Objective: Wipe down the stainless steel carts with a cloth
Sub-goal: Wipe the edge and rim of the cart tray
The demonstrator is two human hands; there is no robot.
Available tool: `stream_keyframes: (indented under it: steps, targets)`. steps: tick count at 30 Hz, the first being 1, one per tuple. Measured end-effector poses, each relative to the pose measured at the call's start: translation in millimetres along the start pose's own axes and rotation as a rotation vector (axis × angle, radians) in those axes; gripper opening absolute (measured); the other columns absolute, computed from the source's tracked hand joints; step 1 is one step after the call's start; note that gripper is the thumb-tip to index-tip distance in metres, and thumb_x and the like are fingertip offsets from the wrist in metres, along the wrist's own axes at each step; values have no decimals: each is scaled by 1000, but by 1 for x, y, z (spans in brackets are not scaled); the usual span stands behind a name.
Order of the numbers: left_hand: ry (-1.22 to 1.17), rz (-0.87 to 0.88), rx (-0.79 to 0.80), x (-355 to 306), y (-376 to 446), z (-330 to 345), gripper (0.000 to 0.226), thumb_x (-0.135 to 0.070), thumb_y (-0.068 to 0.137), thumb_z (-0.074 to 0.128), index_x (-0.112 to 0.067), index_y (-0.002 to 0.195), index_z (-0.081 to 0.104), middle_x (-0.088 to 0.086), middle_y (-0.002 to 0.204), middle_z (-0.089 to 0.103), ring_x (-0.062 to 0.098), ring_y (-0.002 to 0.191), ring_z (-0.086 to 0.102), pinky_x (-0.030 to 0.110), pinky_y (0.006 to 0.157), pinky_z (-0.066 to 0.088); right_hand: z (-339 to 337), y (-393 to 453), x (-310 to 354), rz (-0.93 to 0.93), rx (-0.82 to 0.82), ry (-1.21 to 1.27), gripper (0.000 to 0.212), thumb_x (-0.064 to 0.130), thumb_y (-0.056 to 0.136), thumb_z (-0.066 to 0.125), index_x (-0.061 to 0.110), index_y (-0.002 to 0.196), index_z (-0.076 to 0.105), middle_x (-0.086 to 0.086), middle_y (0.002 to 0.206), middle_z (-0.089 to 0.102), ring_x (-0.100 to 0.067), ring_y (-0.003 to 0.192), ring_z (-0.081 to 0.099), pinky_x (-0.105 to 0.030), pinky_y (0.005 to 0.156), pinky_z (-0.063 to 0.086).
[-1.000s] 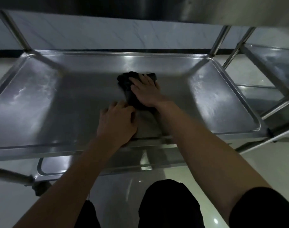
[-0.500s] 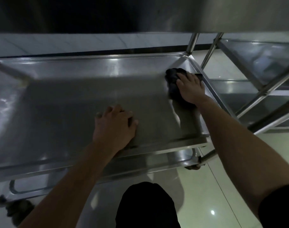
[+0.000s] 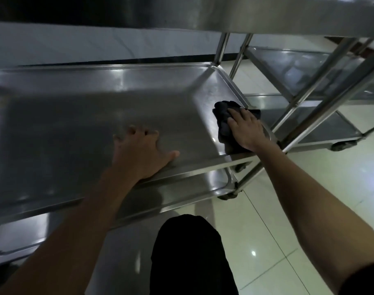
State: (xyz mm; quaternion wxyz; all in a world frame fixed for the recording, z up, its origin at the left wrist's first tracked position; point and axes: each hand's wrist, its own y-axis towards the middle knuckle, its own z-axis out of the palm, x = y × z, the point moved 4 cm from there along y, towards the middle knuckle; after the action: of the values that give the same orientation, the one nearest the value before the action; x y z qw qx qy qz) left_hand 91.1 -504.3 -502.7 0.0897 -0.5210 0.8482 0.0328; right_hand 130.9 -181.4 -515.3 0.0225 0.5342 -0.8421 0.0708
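- Nearest, a dark-clothed knee (image 3: 190, 252) sits low in the view over the pale tiled floor (image 3: 298, 209), so the person seems crouched at the cart's near side.
- The lower shelf (image 3: 213, 186) of the cart shows just under the near rim of the shelf being cleaned; by the look of things it is not being wiped at this moment.
- The left hand (image 3: 143, 154) rests palm-down on the near edge of the middle shelf (image 3: 96, 124), fingers spread and a little bent at the tips, thumb out to the right. It holds nothing and appears to brace the cart.
- Further right, the right hand (image 3: 245, 128) presses flat on the dark cloth (image 3: 223, 116), fingers straight and close together. The cloth is bunched and lies at the shelf's right end, partly over the right rim, near the near-right corner.
- The step in hand, I judge, is wiping this shelf's right edge. The next move calls for steady downward pressure while running the cloth along the rim or back left over the broad, unwiped-looking centre.
- The shelf is dull grey steel with a raised lip, streaky highlights near its far edge.
- Farthest right, a second cart (image 3: 309, 71) stands well apart, likely awaiting its turn.
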Motion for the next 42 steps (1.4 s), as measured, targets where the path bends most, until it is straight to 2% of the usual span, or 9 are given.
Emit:
stream_keyframes:
  steps: [3, 8, 13, 16, 21, 26, 32, 37, 42]
  targets:
    - [-18, 23, 16, 3, -1, 2, 107, -98, 61, 27, -30, 141, 49, 8, 152, 38, 35, 143, 31, 69, 112, 23, -3, -32, 5, 38, -30, 79, 54, 49, 104, 25, 33, 157, 23, -4, 166, 13, -31, 152, 9, -55, 122, 9]
    - [-8, 20, -2, 3, 0, 1, 105, -100, 58, 29, -30, 131, 55, 10, 146, 45, 37, 136, 38, 67, 108, 29, 2, -65, 15, 55, 75, -33, 55, 48, 102, 13, 36, 155, 21, 3, 167, 5, -24, 153, 3, -54, 121, 8]
    - [-94, 61, 4, 6, -11, -8, 78, -89, 71, 45, -28, 116, 62, 10, 136, 50, 36, 127, 46, 61, 106, 37, 6, -93, 46, 78, 31, 29, 53, 49, 103, 15, 40, 155, 22, 3, 167, 10, -21, 153, 5, -49, 121, 7]
    - [-220, 111, -116, 22, -32, -20, 56, -72, 84, 53, -28, 116, 68, 6, 128, 58, 31, 123, 52, 49, 105, 42, 10, -110, 74, 78, -50, 98, 51, 52, 104, 19, 42, 154, 23, -3, 166, 14, -22, 152, 10, -47, 121, 8]
    - [-170, 136, -194, 63, -89, -20, 49, -68, 81, 63, -31, 111, 73, -9, 122, 61, 19, 121, 53, 43, 104, 41, 21, -131, 129, -17, -134, 92, 50, 52, 104, 22, 43, 152, 27, -3, 165, 18, -22, 152, 13, -47, 120, 11]
    - [-167, 169, -113, 70, -90, -18, 61, -69, 75, 68, -30, 121, 69, -9, 125, 57, 18, 122, 51, 42, 105, 41, 27, -141, 172, -122, -59, 104, 51, 55, 103, 22, 45, 153, 24, -1, 166, 13, -20, 153, 7, -53, 120, 8]
    - [-201, 190, -160, 73, -90, -22, 59, -67, 69, 76, -29, 113, 74, -6, 117, 63, 23, 113, 58, 45, 101, 45, 21, -161, 181, -363, 13, 141, 62, 70, 92, 34, 46, 150, 33, 3, 164, 19, -20, 150, 14, -51, 117, 15]
    - [-123, 161, 15, 67, -97, -33, 51, -62, 83, 65, -32, 124, 64, -7, 133, 55, 24, 123, 49, 41, 104, 39, 11, -188, 175, -536, -86, 136, 47, 44, 94, 60, 34, 140, 54, 0, 152, 43, -27, 138, 38, -44, 95, 36]
    - [-149, 49, 95, 67, -121, -62, 28, -44, 91, 60, -22, 106, 68, 0, 112, 66, 30, 107, 61, 43, 90, 49, -3, -193, 186, -444, -23, 131, 37, 34, 98, 56, 28, 134, 61, -1, 143, 51, -28, 129, 45, -44, 89, 39]
